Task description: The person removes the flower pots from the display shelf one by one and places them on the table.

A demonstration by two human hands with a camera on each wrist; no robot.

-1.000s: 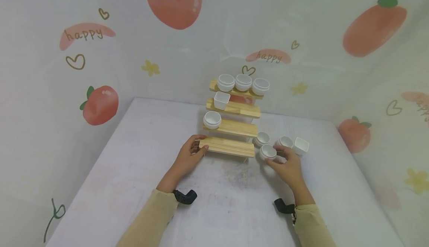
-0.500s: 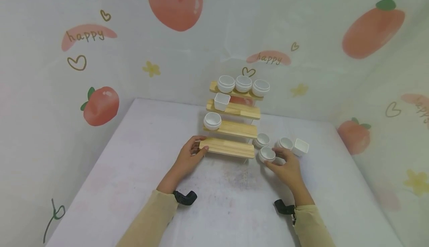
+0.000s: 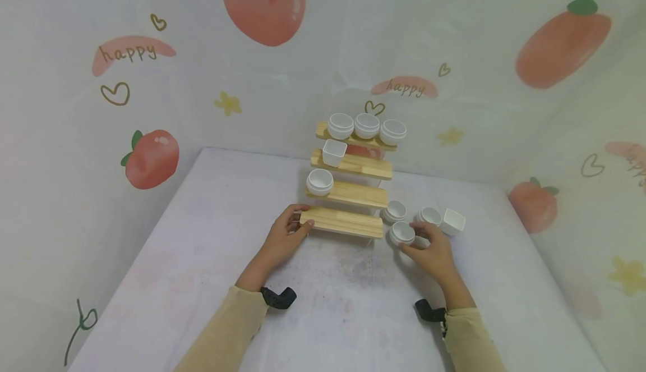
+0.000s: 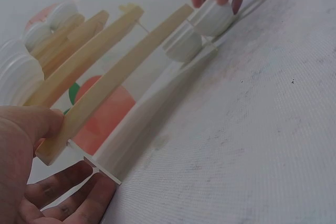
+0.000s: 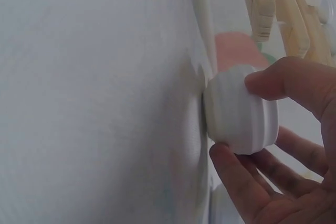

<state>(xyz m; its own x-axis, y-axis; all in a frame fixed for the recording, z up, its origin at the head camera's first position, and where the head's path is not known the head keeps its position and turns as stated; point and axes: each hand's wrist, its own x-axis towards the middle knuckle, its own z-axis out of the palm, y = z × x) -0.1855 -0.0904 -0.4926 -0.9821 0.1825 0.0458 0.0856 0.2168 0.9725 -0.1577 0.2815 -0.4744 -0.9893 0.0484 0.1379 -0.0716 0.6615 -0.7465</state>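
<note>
My left hand [image 3: 286, 236] grips the left end of the lowest wooden shelf [image 3: 341, 223] on a stepped display rack, thumb on top and fingers at its clear side support. To the right of the rack, my right hand [image 3: 430, 249] pinches a small round white bowl [image 3: 402, 233] between thumb and fingers. In the right wrist view that bowl [image 5: 239, 109] sits at the table surface with the thumb on its side. Just behind it stands another round white bowl [image 3: 394, 212]. A third round bowl [image 3: 430, 216] and a square white bowl [image 3: 453, 221] are beyond my right fingers.
Three round bowls [image 3: 366, 126] line the top shelf. One square bowl [image 3: 334, 153] is on the second shelf's left, and a round bowl [image 3: 320, 182] on the third's left. A printed cloth backdrop [image 3: 282, 91] rises behind the white-covered table [image 3: 202, 226].
My right hand has shifted the round bowl slightly left and toward me, then held nearly still. The left hand keeps its grip on the shelf end.
</note>
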